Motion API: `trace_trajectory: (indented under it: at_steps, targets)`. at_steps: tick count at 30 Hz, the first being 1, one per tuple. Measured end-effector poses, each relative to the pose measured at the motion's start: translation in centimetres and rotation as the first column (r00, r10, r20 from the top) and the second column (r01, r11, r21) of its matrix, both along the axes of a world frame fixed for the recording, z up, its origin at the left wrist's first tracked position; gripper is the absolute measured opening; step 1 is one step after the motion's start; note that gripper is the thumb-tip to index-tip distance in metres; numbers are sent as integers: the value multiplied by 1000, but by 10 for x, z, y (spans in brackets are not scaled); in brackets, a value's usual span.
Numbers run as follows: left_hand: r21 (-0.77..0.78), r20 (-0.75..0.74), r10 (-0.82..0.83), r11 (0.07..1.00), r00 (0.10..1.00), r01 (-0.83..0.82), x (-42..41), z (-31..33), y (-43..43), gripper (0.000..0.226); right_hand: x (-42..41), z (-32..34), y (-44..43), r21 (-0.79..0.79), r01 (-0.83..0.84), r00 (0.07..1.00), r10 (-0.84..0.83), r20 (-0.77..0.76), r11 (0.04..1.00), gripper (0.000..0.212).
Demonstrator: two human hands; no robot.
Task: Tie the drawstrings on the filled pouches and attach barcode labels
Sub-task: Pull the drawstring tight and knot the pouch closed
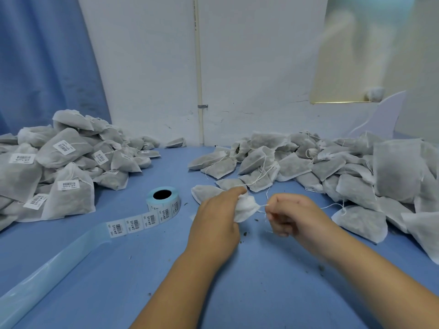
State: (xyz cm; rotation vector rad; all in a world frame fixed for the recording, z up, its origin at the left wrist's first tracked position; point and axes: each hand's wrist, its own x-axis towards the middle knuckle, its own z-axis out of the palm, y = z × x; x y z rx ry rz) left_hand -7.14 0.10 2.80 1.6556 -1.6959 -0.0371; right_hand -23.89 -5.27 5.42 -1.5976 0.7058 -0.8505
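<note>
White drawstring [263, 205] is pinched in the right hand's [292, 217] curled fingers. The left hand [213, 222] clenches one pouch [245, 210] by its gathered neck, just above the blue table [142, 269]. One label roll [164, 200] lies to the left. Two piles flank them: a labelled heap [59, 167] and an unlabelled heap [332, 167].

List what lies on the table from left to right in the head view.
Pile of labelled pouches → label roll → left hand → pouch it grips → drawstring → right hand pinching it → pile of unlabelled pouches.
</note>
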Motion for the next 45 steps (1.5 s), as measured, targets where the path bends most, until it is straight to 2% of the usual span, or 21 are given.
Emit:
trace_trajectory:
  at_steps: [4,8,10,13,15,16,19,21,23,27,31,34,38,42,45]
  targets:
    - [74,-23,-135,988,991,137,-5,-3,0,56,0,0,2,107,-66,984,47,170,992,32]
    - [65,-5,-165,984,986,165,-6,-6,-4,36,-1,1,0,182,-46,964,-4,267,982,38]
    - [55,2,-179,982,984,178,-8,-5,-5,34,-1,2,-2,218,-48,948,-24,319,975,40]
    - [101,-18,-218,971,976,218,-9,-5,-4,34,2,0,-1,204,-42,947,-26,319,978,38]
    - [136,-56,-239,960,969,245,-8,-5,-1,20,2,-1,0,180,-61,956,6,294,982,36]
    - [140,-65,-238,959,969,245,-7,-5,0,24,2,-1,0,171,-85,958,33,284,982,34]
    - [86,-51,-274,957,960,278,-9,1,5,71,0,0,0,150,-150,965,111,238,977,26]
    - [-12,-151,-375,926,915,377,-18,9,9,79,0,1,1,140,-175,968,145,204,975,21]
    - [-98,-232,-424,906,876,412,-31,12,12,76,-1,1,2,124,-189,969,164,186,974,17]
    - [-181,-274,-366,928,889,326,-46,10,14,52,-2,3,3,90,-192,971,176,160,977,12]
    - [-165,-341,-320,946,884,278,-45,12,13,42,-10,4,-2,22,-187,977,184,104,982,19]
    - [-144,-413,-267,963,871,227,-40,15,10,16,-16,6,-7,-1,-164,985,164,52,987,19]
    - [-15,-421,-180,981,889,191,-33,14,6,28,-21,7,-13,0,-103,995,103,20,995,18]
    - [76,-554,-165,966,816,247,-32,18,7,33,-22,6,-17,-21,-34,999,35,25,999,17]
    - [164,-649,-110,946,753,279,-32,21,7,35,-22,2,-19,-26,10,999,-9,51,1000,37]
